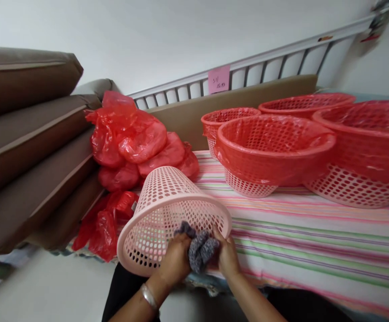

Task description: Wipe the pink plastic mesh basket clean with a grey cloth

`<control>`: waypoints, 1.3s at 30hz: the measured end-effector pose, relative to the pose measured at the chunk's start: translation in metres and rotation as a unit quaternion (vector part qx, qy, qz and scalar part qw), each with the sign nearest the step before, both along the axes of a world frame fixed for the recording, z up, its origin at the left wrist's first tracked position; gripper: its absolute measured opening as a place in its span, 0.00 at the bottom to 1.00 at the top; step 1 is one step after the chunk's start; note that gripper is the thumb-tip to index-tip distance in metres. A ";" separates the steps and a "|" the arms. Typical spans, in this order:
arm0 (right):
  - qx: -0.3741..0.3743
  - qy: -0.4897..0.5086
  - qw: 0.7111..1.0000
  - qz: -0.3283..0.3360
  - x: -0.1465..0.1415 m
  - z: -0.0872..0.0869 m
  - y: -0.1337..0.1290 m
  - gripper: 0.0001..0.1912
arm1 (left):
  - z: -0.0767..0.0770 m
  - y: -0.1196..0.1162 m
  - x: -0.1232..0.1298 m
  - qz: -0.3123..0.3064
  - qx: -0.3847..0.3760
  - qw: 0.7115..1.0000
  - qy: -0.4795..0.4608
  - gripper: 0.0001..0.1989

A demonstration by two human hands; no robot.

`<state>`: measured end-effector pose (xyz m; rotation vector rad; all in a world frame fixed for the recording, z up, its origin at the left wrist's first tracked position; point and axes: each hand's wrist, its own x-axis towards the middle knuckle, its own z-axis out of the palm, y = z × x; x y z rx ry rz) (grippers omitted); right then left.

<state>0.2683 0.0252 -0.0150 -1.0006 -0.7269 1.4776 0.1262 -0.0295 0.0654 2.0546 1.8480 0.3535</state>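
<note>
Viewing through the head camera, I log the left hand (177, 257) extended from lower left, silver bracelet (148, 296) at the wrist, fingers curled around a crumpled grey cloth (201, 252). Right hand (227, 255) half-bent at the cloth's right side, near the rim; fingers partly hidden, so I cannot tell its grip. Cloth lies at the mouth of a pale-pink lattice basket (177, 198), tipped with its opening toward the wearer. Writing: pink note (218, 79), top line possibly "311", lower line illegible. Edges: striped sheet (298, 232) extends rightward before the red-lined baskets (275, 163); red plastic bags (144, 138) crowd behind and left.
</note>
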 end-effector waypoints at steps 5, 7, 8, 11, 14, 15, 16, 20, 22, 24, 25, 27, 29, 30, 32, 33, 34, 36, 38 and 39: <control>0.021 -0.056 0.998 0.019 0.007 0.020 0.000 0.20 | 0.026 0.067 -0.023 0.189 0.004 0.976 0.104 0.35; 0.042 -0.071 0.996 0.030 0.013 0.028 0.003 0.18 | 0.022 0.097 -0.032 0.205 -0.028 0.974 0.096 0.40; 0.049 -0.077 0.995 0.035 0.015 0.029 0.005 0.19 | 0.017 0.110 -0.036 0.212 -0.046 0.972 0.091 0.39; 0.032 -0.077 0.996 0.042 0.016 0.025 0.011 0.23 | -0.006 0.137 -0.041 0.240 -0.059 0.965 0.093 0.35; -0.014 -0.021 0.999 0.045 0.007 0.010 0.014 0.27 | -0.025 0.146 -0.041 0.250 -0.032 0.961 0.114 0.29; -0.028 -0.001 0.999 0.047 0.004 0.006 0.014 0.27 | -0.028 0.147 -0.042 0.250 -0.024 0.961 0.121 0.27; -0.037 0.014 0.998 0.047 0.001 0.002 0.014 0.27 | -0.031 0.148 -0.042 0.247 -0.018 0.961 0.124 0.25; -0.040 0.049 0.997 0.032 -0.004 -0.005 0.016 0.28 | -0.031 0.139 -0.038 0.213 -0.004 0.970 0.116 0.22; -0.045 0.062 0.997 0.030 -0.005 -0.007 0.017 0.29 | -0.030 0.122 -0.028 0.189 0.002 0.976 0.104 0.23; -0.054 0.073 0.996 0.017 -0.006 -0.008 0.017 0.30 | -0.030 0.096 -0.014 0.153 0.008 0.985 0.085 0.24; -0.055 0.079 0.995 0.004 -0.008 -0.009 0.016 0.31 | -0.031 0.082 -0.007 0.124 0.010 0.990 0.072 0.25; -0.056 0.086 0.995 -0.019 -0.010 -0.008 0.015 0.30 | -0.034 0.052 0.005 0.069 0.010 0.997 0.046 0.26; -0.056 0.085 0.995 -0.016 -0.009 -0.004 0.014 0.28 | -0.037 0.030 0.010 0.019 0.026 0.999 0.005 0.25; -0.055 0.078 0.995 -0.005 -0.007 -0.001 0.015 0.27 | -0.039 0.023 0.010 0.003 0.034 0.999 -0.014 0.25; -0.046 0.031 0.998 0.013 0.002 0.009 0.022 0.26 | -0.042 0.016 0.008 -0.021 0.045 0.998 -0.036 0.24; -0.037 -0.004 0.999 0.011 0.008 0.014 0.027 0.27 | -0.043 0.014 0.006 -0.031 0.047 0.998 -0.035 0.24; -0.027 -0.040 0.999 0.001 0.014 0.020 0.033 0.27 | -0.043 0.014 0.005 -0.042 0.047 0.998 -0.029 0.23; -0.003 -0.083 0.996 -0.011 0.026 0.029 0.045 0.30 | -0.041 0.014 0.003 -0.064 0.044 0.997 -0.011 0.22; 0.014 -0.078 0.997 0.001 0.033 0.032 0.052 0.31 | -0.036 0.018 0.002 -0.071 0.033 0.997 0.007 0.21; 0.015 -0.068 0.997 0.015 0.034 0.032 0.052 0.32 | -0.032 0.023 0.000 -0.064 0.029 0.997 0.014 0.21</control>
